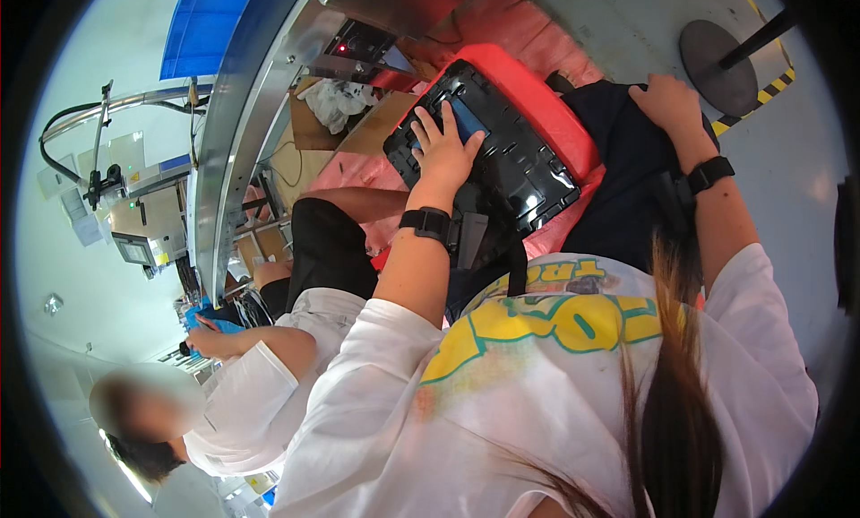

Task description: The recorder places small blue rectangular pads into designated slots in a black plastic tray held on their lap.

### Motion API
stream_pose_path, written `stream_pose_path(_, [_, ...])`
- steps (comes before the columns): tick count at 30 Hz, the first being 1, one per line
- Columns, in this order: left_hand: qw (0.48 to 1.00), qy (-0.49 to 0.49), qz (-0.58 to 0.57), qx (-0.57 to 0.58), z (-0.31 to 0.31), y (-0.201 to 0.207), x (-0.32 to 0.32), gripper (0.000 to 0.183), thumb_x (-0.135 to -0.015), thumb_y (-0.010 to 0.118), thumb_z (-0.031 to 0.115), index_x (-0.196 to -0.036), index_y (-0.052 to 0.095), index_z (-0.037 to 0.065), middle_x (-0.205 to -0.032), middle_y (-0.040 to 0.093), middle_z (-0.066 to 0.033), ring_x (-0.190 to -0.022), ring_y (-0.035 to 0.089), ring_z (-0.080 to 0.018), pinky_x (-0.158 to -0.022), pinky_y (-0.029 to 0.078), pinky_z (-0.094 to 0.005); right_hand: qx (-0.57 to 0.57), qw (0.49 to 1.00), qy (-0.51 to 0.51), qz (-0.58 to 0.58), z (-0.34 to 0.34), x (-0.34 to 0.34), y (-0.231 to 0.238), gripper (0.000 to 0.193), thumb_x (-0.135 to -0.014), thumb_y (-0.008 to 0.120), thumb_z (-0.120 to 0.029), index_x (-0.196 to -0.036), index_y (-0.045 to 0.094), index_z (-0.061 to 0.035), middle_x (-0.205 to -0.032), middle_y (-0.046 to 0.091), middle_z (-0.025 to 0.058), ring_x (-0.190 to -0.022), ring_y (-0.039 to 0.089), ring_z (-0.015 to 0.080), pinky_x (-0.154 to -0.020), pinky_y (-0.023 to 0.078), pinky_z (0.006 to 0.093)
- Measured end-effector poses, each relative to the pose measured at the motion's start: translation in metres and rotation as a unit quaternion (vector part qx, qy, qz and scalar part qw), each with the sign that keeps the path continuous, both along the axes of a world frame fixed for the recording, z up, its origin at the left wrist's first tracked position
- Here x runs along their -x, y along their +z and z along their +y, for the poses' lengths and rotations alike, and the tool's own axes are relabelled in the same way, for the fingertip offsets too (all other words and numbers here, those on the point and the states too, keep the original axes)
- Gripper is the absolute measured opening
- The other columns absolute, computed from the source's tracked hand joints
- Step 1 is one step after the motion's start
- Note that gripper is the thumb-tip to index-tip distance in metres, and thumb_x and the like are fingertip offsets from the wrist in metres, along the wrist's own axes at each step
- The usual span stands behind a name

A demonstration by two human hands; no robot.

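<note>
My left hand (443, 159) lies with fingers spread on a black molded plastic piece (524, 177) in front of me. Under and beside its fingers shows a flat blue item (468, 119), mostly covered, so its kind is unclear. A smooth red plastic piece (537, 97) runs along the far right side of the black one. My right hand (672, 106) rests near the knee of my dark trousers (618, 142); its thumb stands apart, the other fingers are partly hidden, and I see nothing held.
A metal machine frame (242, 115) rises at left, with white plastic bags (336, 101) in a cardboard box beyond. Another person (260, 384) sits at my left, hands on a blue item (219, 321). A round black stand base (721, 65) is on the floor at far right.
</note>
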State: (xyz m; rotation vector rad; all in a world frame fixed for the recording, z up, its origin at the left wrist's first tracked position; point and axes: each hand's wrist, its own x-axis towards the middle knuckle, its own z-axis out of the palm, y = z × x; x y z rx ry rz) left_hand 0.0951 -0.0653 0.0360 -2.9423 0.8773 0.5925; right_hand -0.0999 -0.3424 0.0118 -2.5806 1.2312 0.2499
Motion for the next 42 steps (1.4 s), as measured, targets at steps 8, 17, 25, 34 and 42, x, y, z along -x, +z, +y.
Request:
stream_pose_path(8, [1.000,0.003,0.008,-0.013,-0.0030,0.0040,0.0019,0.082,-0.084,0.050,0.054,-0.145,0.009,0.016,-0.148,-0.005,-0.0248,-0.135,0.003,-0.0458,-0.102,0.021,-0.0610,0.004,1.000,0.001,-0.007,-0.0008,0.0029,-0.0016,0.045,-0.077,0.052,-0.043,-0.093,0.066,-0.0029,-0.094,0.065,0.0185,-0.092,0.061,0.0351,-0.078,0.049,0.0438])
stream_pose_path(17, [1.000,0.005,0.010,-0.005,-0.0047,0.0037,0.0034,0.082,-0.084,0.051,0.051,-0.145,0.009,0.016,-0.148,-0.005,-0.0229,-0.136,0.002,-0.0435,-0.102,0.020,-0.0613,0.018,1.000,0.003,-0.009,-0.0015,0.0029,-0.0038,0.045,-0.077,0.053,-0.043,-0.092,0.067,-0.0028,-0.093,0.065,0.0189,-0.091,0.061,0.0363,-0.078,0.048,0.0444])
stream_pose_path(25, [1.000,0.001,0.016,-0.025,-0.0048,0.0024,0.0009,0.082,-0.085,0.048,0.054,-0.145,0.006,0.016,-0.148,-0.008,-0.0236,-0.136,0.001,-0.0441,-0.103,0.019,-0.0606,0.013,1.000,0.003,-0.016,-0.0009,0.0033,-0.0010,0.044,-0.076,0.053,-0.042,-0.091,0.067,-0.0026,-0.092,0.065,0.0194,-0.089,0.062,0.0356,-0.077,0.049,0.0442])
stream_pose_path(34, [0.998,0.005,0.035,-0.053,-0.0084,0.0056,-0.0005,0.083,-0.085,0.048,0.053,-0.145,0.004,0.016,-0.148,-0.010,-0.0232,-0.136,0.000,-0.0433,-0.104,0.019,-0.0594,0.017,1.000,0.003,-0.020,0.0002,0.0033,-0.0022,0.044,-0.076,0.053,-0.043,-0.090,0.068,-0.0030,-0.092,0.065,0.0191,-0.089,0.062,0.0354,-0.077,0.049,0.0441])
stream_pose_path(42, [0.999,0.001,0.014,-0.034,-0.0045,0.0045,0.0014,0.082,-0.086,0.048,0.053,-0.145,0.005,0.016,-0.148,-0.009,-0.0231,-0.136,0.002,-0.0432,-0.104,0.019,-0.0589,0.014,1.000,0.000,-0.024,-0.0007,0.0044,-0.0008,0.044,-0.076,0.052,-0.042,-0.089,0.068,-0.0029,-0.091,0.065,0.0193,-0.089,0.062,0.0354,-0.077,0.049,0.0443])
